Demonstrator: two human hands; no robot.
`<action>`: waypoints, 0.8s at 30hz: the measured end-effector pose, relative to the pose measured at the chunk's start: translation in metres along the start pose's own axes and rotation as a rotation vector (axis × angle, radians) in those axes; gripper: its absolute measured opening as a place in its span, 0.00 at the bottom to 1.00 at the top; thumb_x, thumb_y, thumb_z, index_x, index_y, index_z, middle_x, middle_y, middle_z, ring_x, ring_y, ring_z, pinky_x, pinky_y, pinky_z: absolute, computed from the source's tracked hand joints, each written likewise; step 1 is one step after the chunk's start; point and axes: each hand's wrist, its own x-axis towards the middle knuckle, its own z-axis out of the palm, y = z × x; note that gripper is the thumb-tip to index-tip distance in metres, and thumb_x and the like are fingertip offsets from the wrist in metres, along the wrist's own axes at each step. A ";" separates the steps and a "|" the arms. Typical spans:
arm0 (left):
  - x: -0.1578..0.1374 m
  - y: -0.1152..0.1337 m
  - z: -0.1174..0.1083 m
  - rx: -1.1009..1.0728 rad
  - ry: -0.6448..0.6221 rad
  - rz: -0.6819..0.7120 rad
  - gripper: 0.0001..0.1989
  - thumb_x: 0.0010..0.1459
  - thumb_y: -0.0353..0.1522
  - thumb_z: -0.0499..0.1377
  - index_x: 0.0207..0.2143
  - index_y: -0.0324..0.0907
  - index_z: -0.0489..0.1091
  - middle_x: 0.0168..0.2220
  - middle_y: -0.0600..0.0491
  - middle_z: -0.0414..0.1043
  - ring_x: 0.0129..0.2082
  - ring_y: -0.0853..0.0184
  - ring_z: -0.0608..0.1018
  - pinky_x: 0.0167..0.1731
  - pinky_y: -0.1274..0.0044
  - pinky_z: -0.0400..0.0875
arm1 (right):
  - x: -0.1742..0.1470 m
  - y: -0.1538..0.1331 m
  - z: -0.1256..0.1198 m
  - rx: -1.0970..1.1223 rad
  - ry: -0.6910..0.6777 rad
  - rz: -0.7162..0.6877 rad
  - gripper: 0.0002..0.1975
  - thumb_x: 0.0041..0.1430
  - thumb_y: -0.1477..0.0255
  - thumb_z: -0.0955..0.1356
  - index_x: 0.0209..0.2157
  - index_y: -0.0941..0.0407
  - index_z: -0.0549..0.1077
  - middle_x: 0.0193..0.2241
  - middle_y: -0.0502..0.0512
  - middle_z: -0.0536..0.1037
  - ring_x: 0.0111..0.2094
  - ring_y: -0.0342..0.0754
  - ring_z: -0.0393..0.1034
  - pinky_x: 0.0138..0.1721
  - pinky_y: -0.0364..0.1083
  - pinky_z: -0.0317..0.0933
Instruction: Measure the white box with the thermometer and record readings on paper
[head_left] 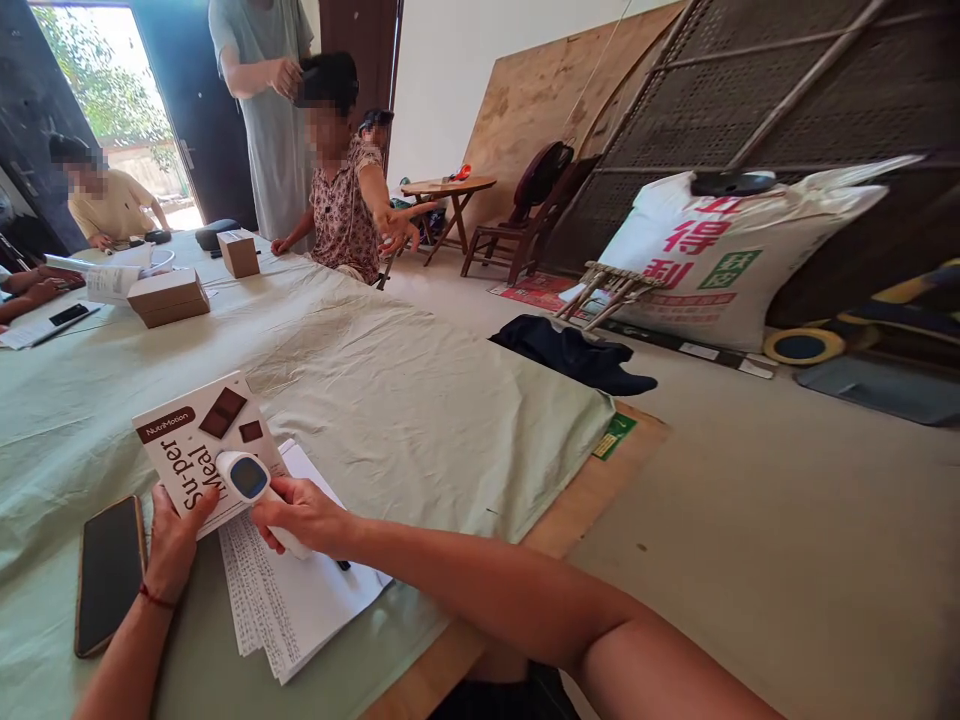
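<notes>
My left hand (174, 535) grips the lower edge of a white box (184, 420) printed "NutriMotion Su-per Meal", its thumb across the front. The box is tilted up toward me. My right hand (304, 515) is wrapped around the handle of a white handheld infrared thermometer (248, 477). Its small dark screen faces me, and its head is right in front of the box; whether they touch I cannot tell. Beneath both hands lies a stack of handwritten papers (292, 610), with the end of a black pen (343, 565) showing by my right wrist. A phone (111, 575) lies beside my left wrist.
A pale green cloth (420, 400) covers the table, with a bare wooden edge (630, 450) at right. Two cardboard boxes, one a brown carton (169, 298), stand farther back. Several people are around the far side. A dark garment (570, 350) hangs near the right edge.
</notes>
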 end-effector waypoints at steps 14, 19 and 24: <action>0.004 -0.001 -0.003 0.011 -0.094 0.005 0.38 0.33 0.52 0.71 0.42 0.39 0.68 0.41 0.43 0.77 0.43 0.50 0.78 0.41 0.63 0.73 | 0.000 0.004 -0.001 0.085 -0.020 0.058 0.20 0.43 0.58 0.76 0.27 0.56 0.67 0.20 0.44 0.71 0.19 0.39 0.63 0.23 0.42 0.58; 0.002 -0.002 -0.003 -0.005 -0.100 0.017 0.38 0.33 0.52 0.71 0.43 0.40 0.67 0.42 0.43 0.77 0.43 0.51 0.77 0.41 0.63 0.73 | -0.001 0.004 -0.002 0.073 -0.018 0.053 0.19 0.44 0.59 0.75 0.27 0.56 0.68 0.20 0.44 0.71 0.19 0.39 0.63 0.22 0.42 0.57; 0.005 -0.009 -0.003 -0.030 -0.117 0.013 0.37 0.34 0.51 0.71 0.43 0.40 0.67 0.42 0.44 0.76 0.43 0.52 0.78 0.41 0.64 0.73 | -0.001 0.003 -0.003 0.076 -0.019 0.063 0.18 0.44 0.59 0.75 0.26 0.56 0.67 0.19 0.44 0.71 0.18 0.39 0.63 0.21 0.42 0.56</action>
